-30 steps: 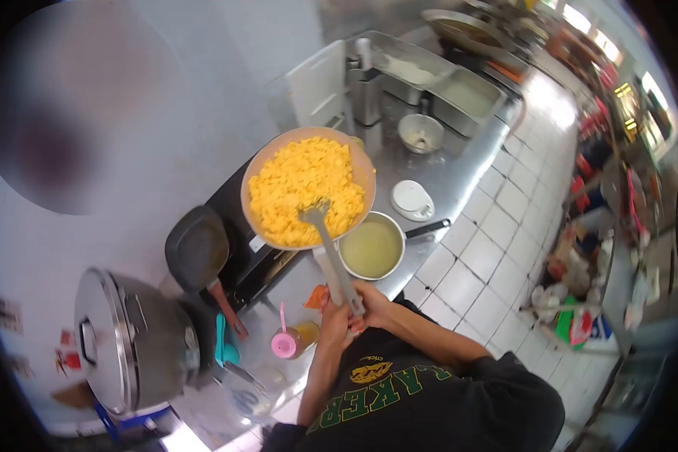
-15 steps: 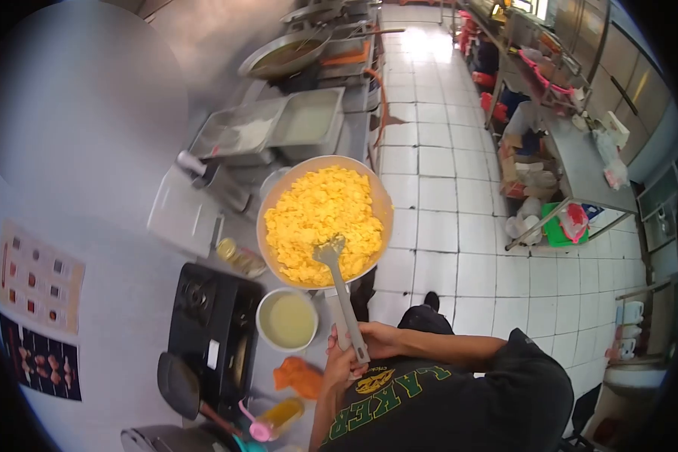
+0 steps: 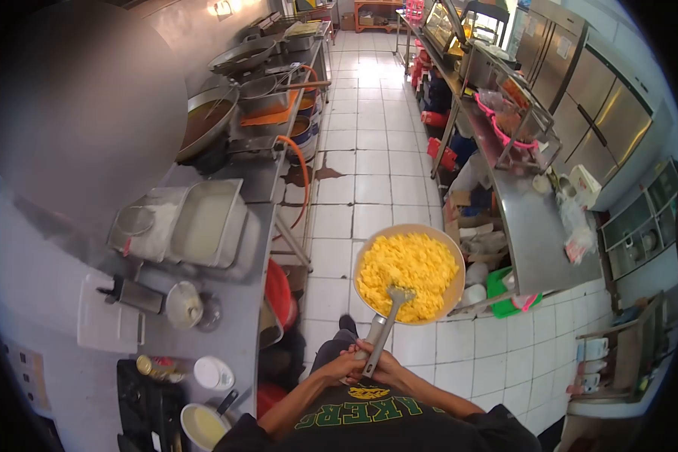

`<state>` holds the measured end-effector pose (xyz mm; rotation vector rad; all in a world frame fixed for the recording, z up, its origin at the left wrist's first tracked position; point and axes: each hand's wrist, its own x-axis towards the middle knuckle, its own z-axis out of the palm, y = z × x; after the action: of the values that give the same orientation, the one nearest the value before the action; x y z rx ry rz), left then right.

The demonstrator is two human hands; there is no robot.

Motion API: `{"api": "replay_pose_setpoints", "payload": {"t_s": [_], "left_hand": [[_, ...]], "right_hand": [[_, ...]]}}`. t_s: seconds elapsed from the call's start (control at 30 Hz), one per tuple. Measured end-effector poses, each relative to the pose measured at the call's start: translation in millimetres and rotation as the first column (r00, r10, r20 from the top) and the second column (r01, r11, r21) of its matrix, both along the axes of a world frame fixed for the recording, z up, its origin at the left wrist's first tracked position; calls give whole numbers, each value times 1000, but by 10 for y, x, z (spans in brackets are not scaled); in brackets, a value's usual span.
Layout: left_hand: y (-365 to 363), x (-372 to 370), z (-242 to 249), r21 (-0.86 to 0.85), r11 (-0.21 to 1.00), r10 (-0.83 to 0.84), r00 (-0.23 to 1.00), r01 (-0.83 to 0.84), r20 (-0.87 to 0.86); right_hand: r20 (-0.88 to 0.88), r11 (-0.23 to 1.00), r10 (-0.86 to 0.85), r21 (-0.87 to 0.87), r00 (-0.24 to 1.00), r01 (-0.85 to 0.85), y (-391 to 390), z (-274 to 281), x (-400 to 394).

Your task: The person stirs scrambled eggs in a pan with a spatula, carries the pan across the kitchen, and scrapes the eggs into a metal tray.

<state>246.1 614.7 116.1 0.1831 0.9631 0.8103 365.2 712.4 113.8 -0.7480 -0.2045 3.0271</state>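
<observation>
I hold a frying pan (image 3: 458,282) out in front of me, over the tiled floor. Yellow scrambled eggs (image 3: 408,264) fill most of it. My left hand (image 3: 344,366) is wrapped round the pan's handle, and my right hand (image 3: 389,364) closes on the same handle from the other side. A grey spatula (image 3: 389,325) rests with its blade in the eggs. Its handle runs back above the pan handle to my hands, partly covering the fingers.
Along the left runs a steel counter (image 3: 256,248) with a metal tray of pale liquid (image 3: 203,222), a small pot (image 3: 205,426), a black stove (image 3: 147,403) and woks farther back. At right stands a steel table (image 3: 535,226) with a green crate (image 3: 505,286) below. White floor tiles (image 3: 339,222) lie between.
My view has turned and the pan has moved away from the left counter, out over the aisle between counter and table. Both hands stay on the handle.
</observation>
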Motion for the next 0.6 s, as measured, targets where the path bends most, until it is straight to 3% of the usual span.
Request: {"api": "replay_pose_setpoints", "payload": {"t_s": [0.13, 0.17, 0.27, 0.33, 0.37, 0.4, 0.6], "left_hand": [[1186, -363, -58, -2, 992, -127, 983, 129, 134], [1486, -475, -137, 44, 988, -152, 986, 149, 72], [2491, -952, -74, 4, 976, -214, 968, 216, 128], [3056, -985, 46, 80, 976, -199, 979, 201, -35], [3332, -1188, 125, 27, 977, -215, 973, 213, 86], [3618, -1354, 201, 49, 976, -212, 976, 210, 51], [5162, -2224, 207, 65, 977, -196, 977, 202, -81]], "right_hand": [[142, 989, -141, -26, 980, 146, 965, -172, -229], [131, 986, -166, -13, 977, 169, 1285, -228, -378], [101, 980, -190, -41, 977, 195, 2160, -218, -750], [123, 985, -172, -9, 977, 175, 2649, 4, -772], [133, 989, -145, 56, 981, 139, 3013, 190, -977], [137, 967, -238, 130, 961, 221, 3224, 283, -1182], [74, 981, -187, 73, 980, 182, 4880, 115, -2051]]}}
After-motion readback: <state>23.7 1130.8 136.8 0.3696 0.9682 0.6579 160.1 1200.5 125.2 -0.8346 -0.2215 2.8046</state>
